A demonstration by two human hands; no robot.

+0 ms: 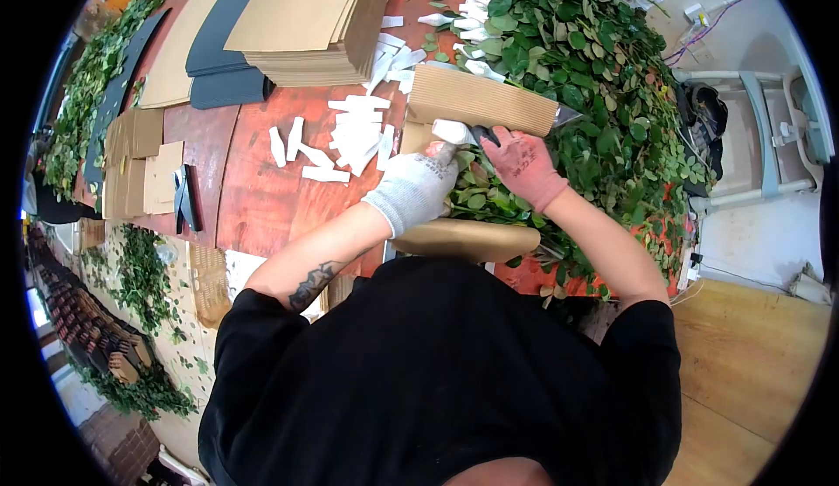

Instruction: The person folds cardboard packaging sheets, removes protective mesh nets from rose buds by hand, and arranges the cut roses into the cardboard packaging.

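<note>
Person's at the table (262, 211), working inside the open card wrap (481, 100), the landmark here. White-sleeved bud (451, 133) lies inside the wrap, toward its left end, leaves (476, 193) to the right of it.

Left hand (411, 190), pale glove: grip looks closed on the bud's near side; pressure can't be judged. Right hand (526, 170), red glove: fingers bent at the bud's stem side, by a black piece (483, 135); whether they grasp it, can't tell.

Doing it well, my read: left should steady the bud lightly at its base, no squeezing the sleeved part. Right should handle the stem side, fingers clear of leaves so none get folded or torn. Line the bud up with its neighbours, and don't let gloves snag the wrap's raised flap.

Loose white sleeves (357, 136) left of the wrap; card stack (306, 27) beyond them, up-left of the wrap.
</note>
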